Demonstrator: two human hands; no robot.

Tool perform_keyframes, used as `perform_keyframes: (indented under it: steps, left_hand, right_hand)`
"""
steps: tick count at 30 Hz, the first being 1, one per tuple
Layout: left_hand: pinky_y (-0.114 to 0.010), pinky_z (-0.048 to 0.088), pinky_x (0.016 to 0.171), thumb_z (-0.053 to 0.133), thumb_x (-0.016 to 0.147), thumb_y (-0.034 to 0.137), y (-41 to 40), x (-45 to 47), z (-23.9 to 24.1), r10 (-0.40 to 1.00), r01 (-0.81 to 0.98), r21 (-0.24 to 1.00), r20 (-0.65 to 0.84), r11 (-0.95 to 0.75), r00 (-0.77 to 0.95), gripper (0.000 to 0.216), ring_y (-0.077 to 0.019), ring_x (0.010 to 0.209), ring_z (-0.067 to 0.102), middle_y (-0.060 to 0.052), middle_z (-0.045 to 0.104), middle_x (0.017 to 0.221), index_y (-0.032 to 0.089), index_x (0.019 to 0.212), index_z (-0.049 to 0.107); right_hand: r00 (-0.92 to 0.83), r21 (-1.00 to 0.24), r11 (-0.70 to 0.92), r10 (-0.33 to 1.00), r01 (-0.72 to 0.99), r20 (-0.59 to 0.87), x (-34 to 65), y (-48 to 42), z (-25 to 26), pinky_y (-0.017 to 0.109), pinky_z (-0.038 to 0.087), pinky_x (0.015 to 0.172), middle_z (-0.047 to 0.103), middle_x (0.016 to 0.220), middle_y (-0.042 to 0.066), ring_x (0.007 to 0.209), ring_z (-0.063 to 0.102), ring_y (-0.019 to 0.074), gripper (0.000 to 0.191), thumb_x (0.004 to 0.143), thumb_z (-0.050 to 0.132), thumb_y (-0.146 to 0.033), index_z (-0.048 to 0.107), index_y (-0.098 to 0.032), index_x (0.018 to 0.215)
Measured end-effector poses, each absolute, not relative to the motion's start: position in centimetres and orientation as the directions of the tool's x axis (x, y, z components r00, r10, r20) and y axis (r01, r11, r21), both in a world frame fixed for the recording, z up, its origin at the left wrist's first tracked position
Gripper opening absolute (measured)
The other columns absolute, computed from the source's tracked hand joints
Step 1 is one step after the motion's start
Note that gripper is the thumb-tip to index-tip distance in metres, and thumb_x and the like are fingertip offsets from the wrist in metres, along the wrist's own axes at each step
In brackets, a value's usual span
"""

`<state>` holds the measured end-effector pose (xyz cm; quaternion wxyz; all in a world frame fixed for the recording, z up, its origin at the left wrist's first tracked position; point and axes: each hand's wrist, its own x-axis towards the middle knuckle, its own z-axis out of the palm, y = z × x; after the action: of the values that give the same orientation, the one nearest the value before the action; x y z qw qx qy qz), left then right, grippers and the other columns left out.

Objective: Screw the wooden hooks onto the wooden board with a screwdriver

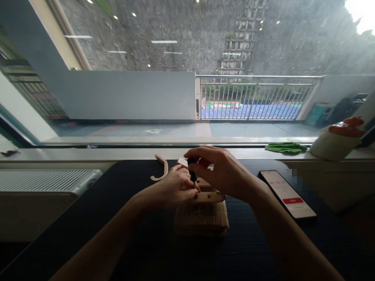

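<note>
My right hand (218, 166) is wrapped round the black handle of a screwdriver (192, 171), held upright with its shaft pointing down. Its tip meets a light wooden piece (212, 197) near a dark hole; a second hole shows to the right. My left hand (177, 185) is closed on the wooden piece, with thumb and finger close beside the screwdriver's shaft. Whether a screw sits between those fingertips is too small to tell. More wooden slats lie behind, partly hidden by my hands. Beneath is a wrapped block (202, 220) with dark lettering.
A curved wooden part (164, 168) lies left of my hands on the black table (140, 246). A phone (288, 193) showing a timer rests at the right. On the window sill are a green cloth (285, 147) and a pale pot (334, 144). A radiator (49, 180) stands left.
</note>
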<state>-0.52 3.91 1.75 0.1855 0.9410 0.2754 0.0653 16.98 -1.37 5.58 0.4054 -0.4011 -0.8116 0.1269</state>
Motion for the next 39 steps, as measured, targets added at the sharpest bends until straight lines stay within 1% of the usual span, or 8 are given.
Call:
perform_keyframes:
  steps: [4, 10, 13, 17, 23, 30, 34, 39]
  left_hand:
    - [-0.049, -0.003, 0.109, 0.049, 0.083, 0.028, 3.86, -0.52, 1.87, 0.525, 0.477, 0.416, 0.001, -0.774, 0.851, 0.022, -0.0205, 0.103, 0.052, 0.002, 0.066, 0.089, 0.028, 0.085, 0.071]
    - [-0.049, 0.003, 0.109, 0.049, 0.082, 0.031, 3.52, -0.29, 2.16, 0.563, 0.520, 0.373, 0.005, -0.768, 0.827, 0.022, -0.0236, 0.107, 0.048, 0.001, 0.066, 0.089, 0.029, 0.083, 0.071]
    - [-0.049, 0.006, 0.109, 0.049, 0.082, 0.032, 3.23, -0.16, 2.47, 0.575, 0.534, 0.385, -0.010, -0.753, 0.818, 0.023, -0.0223, 0.103, 0.051, 0.000, 0.066, 0.090, 0.027, 0.085, 0.072]
    - [-0.050, 0.002, 0.109, 0.049, 0.083, 0.031, 3.19, -0.14, 2.53, 0.563, 0.524, 0.401, -0.024, -0.752, 0.826, 0.023, -0.0228, 0.107, 0.049, 0.000, 0.067, 0.089, 0.027, 0.085, 0.071]
    - [-0.051, 0.000, 0.108, 0.047, 0.083, 0.034, 3.68, -0.38, 1.93, 0.540, 0.507, 0.377, -0.020, -0.775, 0.841, 0.024, -0.0243, 0.110, 0.046, 0.001, 0.067, 0.089, 0.028, 0.085, 0.071]
    - [-0.051, -0.001, 0.108, 0.047, 0.083, 0.032, 3.47, -0.36, 2.21, 0.544, 0.507, 0.384, -0.014, -0.772, 0.839, 0.024, -0.0233, 0.107, 0.048, 0.001, 0.067, 0.087, 0.027, 0.085, 0.071]
    - [-0.053, -0.002, 0.107, 0.049, 0.082, 0.033, 3.53, -0.31, 2.15, 0.546, 0.506, 0.388, -0.010, -0.770, 0.838, 0.023, -0.0244, 0.108, 0.047, 0.000, 0.067, 0.088, 0.028, 0.084, 0.071]
    - [-0.051, -0.004, 0.107, 0.048, 0.083, 0.032, 3.52, -0.28, 2.14, 0.538, 0.497, 0.390, -0.007, -0.775, 0.843, 0.024, -0.0236, 0.107, 0.049, 0.000, 0.067, 0.086, 0.027, 0.085, 0.071]
  right_hand:
    - [-0.314, -0.546, 0.609, 0.781, 0.575, 0.540, 17.08, -1.38, 5.51, 0.021, 0.041, 0.060, 0.061, 0.077, 0.000, 0.068, 0.054, 0.0088, 0.016, 0.081, 0.057, -0.026, 0.061, -0.017, 0.094]
    - [-0.349, -0.524, 0.652, 0.747, 0.548, 0.566, 16.87, -1.67, 5.83, 0.020, 0.041, 0.064, 0.064, 0.090, 0.000, 0.071, 0.055, 0.0071, 0.022, 0.086, 0.049, -0.018, 0.062, -0.019, 0.104]
    - [-0.350, -0.521, 0.653, 0.746, 0.549, 0.567, 16.77, -1.59, 5.82, 0.020, 0.040, 0.063, 0.064, 0.086, -0.001, 0.072, 0.055, 0.0077, 0.018, 0.084, 0.053, -0.019, 0.064, -0.019, 0.097]
    - [-0.334, -0.521, 0.635, 0.759, 0.571, 0.560, 16.99, -1.53, 5.76, 0.021, 0.040, 0.061, 0.063, 0.079, -0.001, 0.068, 0.054, 0.0082, 0.016, 0.083, 0.055, -0.025, 0.064, -0.019, 0.094]
    - [-0.361, -0.497, 0.669, 0.730, 0.553, 0.580, 17.16, -1.56, 5.65, 0.021, 0.041, 0.066, 0.064, 0.089, 0.000, 0.073, 0.055, 0.0079, 0.025, 0.085, 0.047, -0.016, 0.063, -0.020, 0.105]
    - [-0.322, -0.522, 0.626, 0.764, 0.579, 0.559, 17.08, -1.65, 5.84, 0.021, 0.041, 0.061, 0.062, 0.081, 0.000, 0.069, 0.054, 0.0089, 0.017, 0.083, 0.054, -0.025, 0.062, -0.018, 0.096]
    - [-0.366, -0.505, 0.667, 0.734, 0.548, 0.572, 17.03, -1.83, 5.92, 0.021, 0.041, 0.064, 0.064, 0.091, 0.001, 0.072, 0.055, 0.0082, 0.023, 0.084, 0.049, -0.016, 0.062, -0.019, 0.103]
    - [-0.361, -0.508, 0.664, 0.736, 0.549, 0.572, 16.88, -1.67, 5.78, 0.021, 0.040, 0.065, 0.064, 0.088, 0.001, 0.074, 0.055, 0.0085, 0.021, 0.085, 0.049, -0.015, 0.063, -0.018, 0.100]
